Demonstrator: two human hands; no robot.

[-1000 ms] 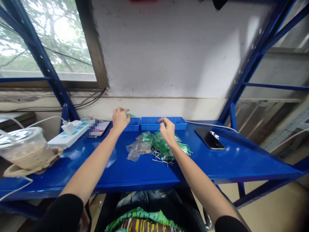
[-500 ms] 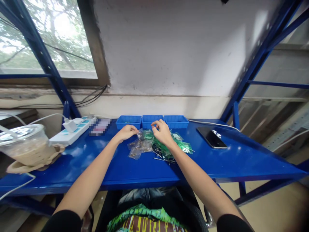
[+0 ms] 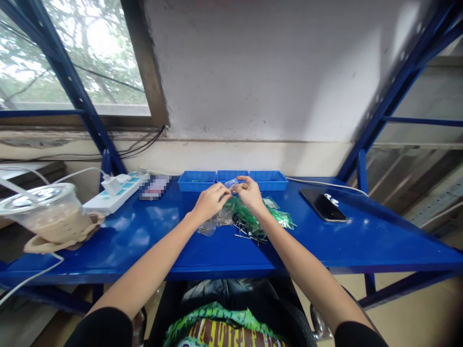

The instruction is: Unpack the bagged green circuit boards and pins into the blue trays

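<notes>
My left hand [image 3: 213, 200] and my right hand [image 3: 249, 193] meet above the middle of the blue table, fingers pinched on a small clear plastic bag [image 3: 230, 183] between them. What the bag contains is too small to make out. Under my right hand lies a pile of green plastic packets [image 3: 249, 212], with thin metal rods [image 3: 251, 237] sticking out toward the front. More clear bags [image 3: 210, 226] with small brownish pieces lie below my left hand, which partly covers them.
Three blue bins [image 3: 197, 180] stand in a row behind the pile. A phone [image 3: 323, 205] with white earbuds lies to the right. On the left are a white power strip [image 3: 115, 195], a pixelated flat item [image 3: 155, 187] and a lidded drink cup [image 3: 48, 217].
My left hand has moved right, from the pile's left side to my right hand. A clear bag is now held up between both hands. The view has shifted slightly.
</notes>
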